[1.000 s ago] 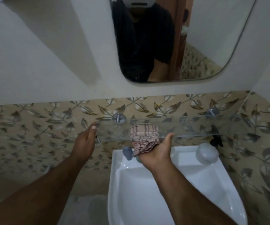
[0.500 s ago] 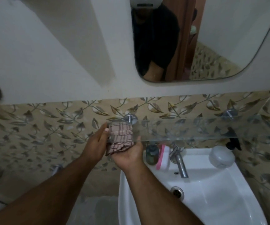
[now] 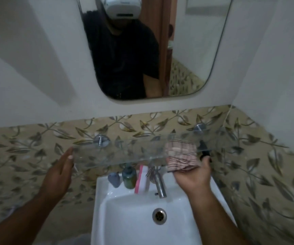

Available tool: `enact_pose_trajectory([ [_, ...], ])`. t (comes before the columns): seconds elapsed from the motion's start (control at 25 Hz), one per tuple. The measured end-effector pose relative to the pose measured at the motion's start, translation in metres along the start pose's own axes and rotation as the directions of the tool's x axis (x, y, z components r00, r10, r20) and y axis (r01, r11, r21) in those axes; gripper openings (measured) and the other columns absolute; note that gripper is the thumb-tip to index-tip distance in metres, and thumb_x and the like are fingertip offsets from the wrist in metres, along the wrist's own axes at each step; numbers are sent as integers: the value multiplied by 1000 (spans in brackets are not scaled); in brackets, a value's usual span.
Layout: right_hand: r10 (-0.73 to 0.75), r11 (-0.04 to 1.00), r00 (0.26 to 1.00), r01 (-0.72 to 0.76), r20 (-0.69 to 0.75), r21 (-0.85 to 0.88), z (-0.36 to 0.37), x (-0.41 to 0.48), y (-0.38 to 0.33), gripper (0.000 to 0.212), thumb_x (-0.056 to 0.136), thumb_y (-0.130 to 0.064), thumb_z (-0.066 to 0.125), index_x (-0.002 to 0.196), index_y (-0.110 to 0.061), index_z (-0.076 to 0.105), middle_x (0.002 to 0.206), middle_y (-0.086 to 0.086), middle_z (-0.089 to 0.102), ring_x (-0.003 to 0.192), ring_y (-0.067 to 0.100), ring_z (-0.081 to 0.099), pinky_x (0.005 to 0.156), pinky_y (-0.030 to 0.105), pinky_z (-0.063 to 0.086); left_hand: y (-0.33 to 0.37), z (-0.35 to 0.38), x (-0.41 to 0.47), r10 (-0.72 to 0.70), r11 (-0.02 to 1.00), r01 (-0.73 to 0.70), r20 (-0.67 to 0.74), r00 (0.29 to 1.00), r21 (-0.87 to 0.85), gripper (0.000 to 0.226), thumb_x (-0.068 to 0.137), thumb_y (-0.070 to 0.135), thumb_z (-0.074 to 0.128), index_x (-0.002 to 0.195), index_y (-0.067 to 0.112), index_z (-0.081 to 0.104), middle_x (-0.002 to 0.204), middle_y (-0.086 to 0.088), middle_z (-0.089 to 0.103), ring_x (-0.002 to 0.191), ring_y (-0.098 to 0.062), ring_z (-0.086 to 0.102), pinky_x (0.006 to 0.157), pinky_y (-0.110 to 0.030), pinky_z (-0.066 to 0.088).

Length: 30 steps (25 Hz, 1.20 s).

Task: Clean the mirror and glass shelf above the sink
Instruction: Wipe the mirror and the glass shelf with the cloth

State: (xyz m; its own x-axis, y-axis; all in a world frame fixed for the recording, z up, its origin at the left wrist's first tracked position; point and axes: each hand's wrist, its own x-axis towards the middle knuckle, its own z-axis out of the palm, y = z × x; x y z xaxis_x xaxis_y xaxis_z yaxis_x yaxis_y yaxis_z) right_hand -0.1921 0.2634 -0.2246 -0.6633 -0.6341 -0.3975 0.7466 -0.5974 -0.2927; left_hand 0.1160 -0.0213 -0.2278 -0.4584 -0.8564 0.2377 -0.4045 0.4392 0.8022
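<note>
Gripping the cloth [image 3: 180, 156] over the front edge of the shelf [image 3: 125, 154] near its right end, my right hand [image 3: 194, 175] has fingers on top and palm below. My left hand [image 3: 59, 172], fingers straight, touches the shelf's left end. Open glass runs between both hands. Beneath, a tap [image 3: 159, 183], bottle [image 3: 129, 175] and pink block [image 3: 141, 180] crowd the sink [image 3: 101, 200] rim. The mirror [image 3: 195, 50] hangs above.
</note>
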Motion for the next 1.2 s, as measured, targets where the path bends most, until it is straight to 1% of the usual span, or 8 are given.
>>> enact_pose_trajectory([
  [0.2,-228,973,973,230,-47,34,-5,16,-85,94,95,-81,23,147,-11,57,142,24,63,132,43,58,110,52,43,9,0,-2,-12,999,12,-6,1000,40,50,115,41,36,160,23,49,163,-1,51,149,-14,42,120,-36,32],
  [0.44,-262,965,965,262,12,-4,-17,31,-126,92,93,-80,28,149,-12,55,145,22,61,133,44,60,119,59,36,16,0,-5,-16,999,17,-19,1000,41,55,112,37,38,158,11,52,163,-9,51,152,-21,44,124,-36,29],
  [0.76,-214,966,973,223,80,-127,-26,13,-131,59,102,-50,50,147,-13,57,144,18,64,138,37,57,111,51,43,25,12,-11,35,996,-22,-150,988,89,63,108,49,36,153,11,58,155,-13,60,147,-26,52,121,-40,36],
  [0.88,-7,958,989,49,149,-282,-63,-15,-114,85,74,-36,85,149,-10,55,141,19,66,127,36,66,102,49,50,31,23,-15,195,947,-146,-151,969,284,60,108,41,39,155,7,54,160,-15,55,155,-32,44,126,-56,35],
  [0.96,238,879,970,-193,51,-435,-89,-32,-87,97,54,-28,95,138,3,59,103,26,76,82,36,77,72,43,61,35,30,-15,178,950,-129,-154,972,283,60,108,37,38,158,7,51,164,-15,50,160,-31,36,128,-59,30],
  [1.0,311,798,949,-287,-46,-530,-99,-36,-70,86,61,-26,92,134,6,60,90,25,74,67,33,73,60,38,59,36,30,-15,156,956,-109,-157,975,272,60,108,36,37,159,6,50,164,-15,49,160,-31,35,128,-59,30],
  [1.12,67,591,981,-185,-181,-785,-115,-22,-21,41,100,-12,62,141,-6,61,118,15,75,102,30,74,78,36,60,33,27,-16,140,947,-95,-128,982,307,61,107,35,36,159,6,49,164,-17,49,159,-32,37,128,-56,32],
  [1.2,-86,436,996,54,18,-899,-103,-3,1,35,104,-5,58,135,-18,67,130,3,74,118,22,70,96,32,59,29,27,-19,133,946,-91,-116,984,310,62,105,35,36,160,7,48,165,-18,48,159,-32,36,128,-56,32],
])
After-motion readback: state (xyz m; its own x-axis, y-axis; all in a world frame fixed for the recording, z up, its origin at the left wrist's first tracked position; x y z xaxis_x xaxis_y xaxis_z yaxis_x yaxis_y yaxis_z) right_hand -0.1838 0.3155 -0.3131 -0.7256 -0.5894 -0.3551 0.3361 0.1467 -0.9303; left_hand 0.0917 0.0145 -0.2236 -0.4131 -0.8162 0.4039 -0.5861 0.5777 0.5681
